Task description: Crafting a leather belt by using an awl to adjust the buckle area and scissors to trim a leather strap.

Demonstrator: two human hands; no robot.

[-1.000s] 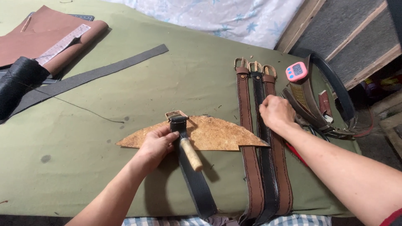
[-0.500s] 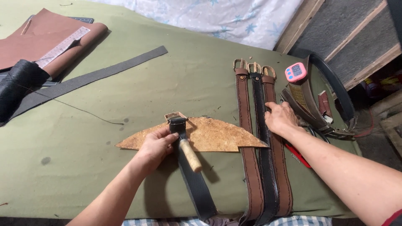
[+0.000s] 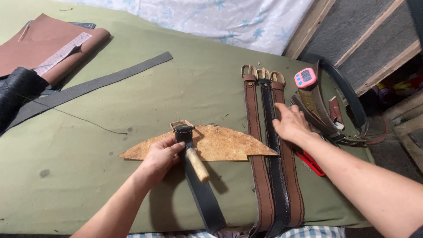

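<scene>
Landmark: the rusty, crescent-shaped metal plate (image 3: 211, 143) lying flat on the green cloth-covered bench (image 3: 132, 105). At its left half my left hand (image 3: 161, 156) presses fingers together on a smooth black belt (image 3: 198, 185) crossing the plate beside a wooden-handled tool (image 3: 197, 164). Right of the plate's pointed tip, my right hand (image 3: 291, 125) rests spread and flat on three stitched leather belts (image 3: 269, 176), which overhang the bench's near edge.

Rough, rusty metal blade (image 3: 220, 143), wooden handle (image 3: 197, 164), matt leather belts (image 3: 269, 154).
</scene>
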